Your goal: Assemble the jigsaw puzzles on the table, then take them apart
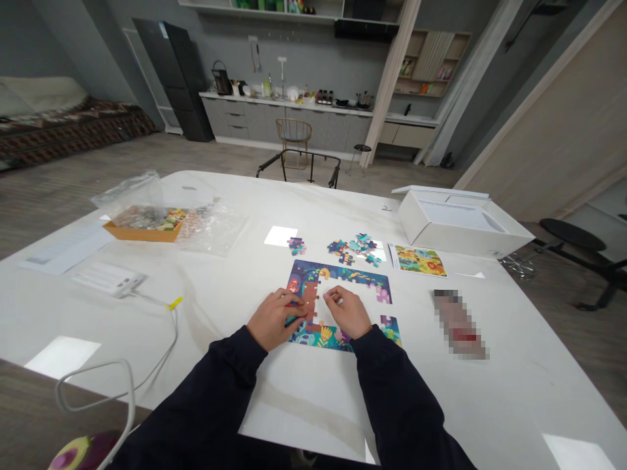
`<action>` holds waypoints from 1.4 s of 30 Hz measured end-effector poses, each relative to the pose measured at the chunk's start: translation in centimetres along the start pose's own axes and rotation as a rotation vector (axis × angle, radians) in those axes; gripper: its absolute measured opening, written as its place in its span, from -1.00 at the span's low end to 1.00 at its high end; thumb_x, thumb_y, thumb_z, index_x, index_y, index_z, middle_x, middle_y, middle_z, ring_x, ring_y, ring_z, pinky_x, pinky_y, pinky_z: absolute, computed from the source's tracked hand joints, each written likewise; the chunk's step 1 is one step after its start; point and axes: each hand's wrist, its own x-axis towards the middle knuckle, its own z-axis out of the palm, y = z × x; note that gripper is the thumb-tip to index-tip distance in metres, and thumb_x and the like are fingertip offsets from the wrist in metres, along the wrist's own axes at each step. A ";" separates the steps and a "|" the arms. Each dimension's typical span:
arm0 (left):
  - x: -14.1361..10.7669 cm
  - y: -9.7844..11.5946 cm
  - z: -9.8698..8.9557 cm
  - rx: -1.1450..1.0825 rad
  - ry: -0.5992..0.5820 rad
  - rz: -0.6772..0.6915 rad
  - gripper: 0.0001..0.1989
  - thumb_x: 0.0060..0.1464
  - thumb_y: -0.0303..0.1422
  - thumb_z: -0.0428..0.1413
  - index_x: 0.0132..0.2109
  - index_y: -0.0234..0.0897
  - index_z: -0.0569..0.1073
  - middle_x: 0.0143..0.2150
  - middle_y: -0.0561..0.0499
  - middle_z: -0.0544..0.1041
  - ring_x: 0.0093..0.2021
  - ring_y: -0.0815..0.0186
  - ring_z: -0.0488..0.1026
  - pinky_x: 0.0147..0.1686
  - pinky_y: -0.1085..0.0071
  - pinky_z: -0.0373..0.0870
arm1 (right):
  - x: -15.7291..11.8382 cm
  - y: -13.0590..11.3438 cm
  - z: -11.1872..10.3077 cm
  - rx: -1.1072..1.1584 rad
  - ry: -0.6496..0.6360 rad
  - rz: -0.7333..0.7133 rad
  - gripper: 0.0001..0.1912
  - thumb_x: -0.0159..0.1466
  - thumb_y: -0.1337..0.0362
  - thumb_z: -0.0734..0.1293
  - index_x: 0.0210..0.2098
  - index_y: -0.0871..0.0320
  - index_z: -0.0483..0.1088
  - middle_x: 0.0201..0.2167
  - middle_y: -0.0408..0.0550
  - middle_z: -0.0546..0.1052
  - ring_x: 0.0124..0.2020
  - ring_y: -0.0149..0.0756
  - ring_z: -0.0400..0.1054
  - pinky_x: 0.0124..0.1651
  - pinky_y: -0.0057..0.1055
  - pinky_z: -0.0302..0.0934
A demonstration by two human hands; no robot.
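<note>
Several loose pieces (pixel 351 249) lie beyond the part-built jigsaw puzzle (pixel 337 277) on the white bench (pixel 235 378), its border mostly joined around a bare middle, the left hand (pixel 272 320) and right hand (pixel 347 312) at its inner edge, fingers (pixel 329 297) pinched narrow, anything held hidden.

The left hand (pixel 277 320) and right hand (pixel 347 312) sit over the puzzle frame (pixel 337 277), and a hand can pass straight back from them toward the near edge of the bench (pixel 304 405). Forward, the loose puzzle pieces (pixel 350 251) lie in the way, with the white box (pixel 458 222) near the far right corner. To the right, a blurred packet (pixel 458 323) stands apart from the puzzle, leaving a passage between them. To the left, a white power strip (pixel 108 279) and its cable (pixel 174 326) cross the route, and an orange tray (pixel 142 230) lies farther back.
</note>
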 end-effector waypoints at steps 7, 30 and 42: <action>0.6 0.0 0.7 -0.098 0.061 -0.097 -0.93 0.08 -0.32 0.33 -0.24 -0.09 0.69 -0.14 -0.05 0.62 -0.10 0.11 0.48 -0.05 0.10 0.52 | -0.1 -0.1 -0.1 -0.040 -0.001 -0.001 -0.83 0.31 0.15 0.31 -0.33 0.06 0.48 -0.47 -0.14 0.58 -0.44 -0.25 0.44 -0.32 -0.37 0.14; 18.8 -2.1 5.2 0.074 0.019 -0.538 -0.59 0.13 -0.15 0.22 -0.01 -0.30 0.37 -0.01 -0.23 0.53 0.01 0.04 0.50 0.00 0.20 0.39 | 1.9 11.1 -10.7 -0.020 0.522 0.260 -0.52 0.19 -0.08 0.26 -0.69 0.04 0.12 -0.73 -0.18 0.27 -0.55 -0.28 0.17 -0.38 -0.39 0.05; 20.6 -1.8 4.8 0.137 -0.007 -0.394 -0.61 0.02 -0.41 0.25 -0.01 -0.26 0.34 -0.08 -0.15 0.51 0.02 0.08 0.47 0.04 0.22 0.40 | 2.1 11.4 -11.0 0.019 0.508 0.307 -0.56 0.21 -0.01 0.29 -0.69 0.03 0.17 -0.71 -0.14 0.36 -0.55 -0.25 0.24 -0.36 -0.38 0.08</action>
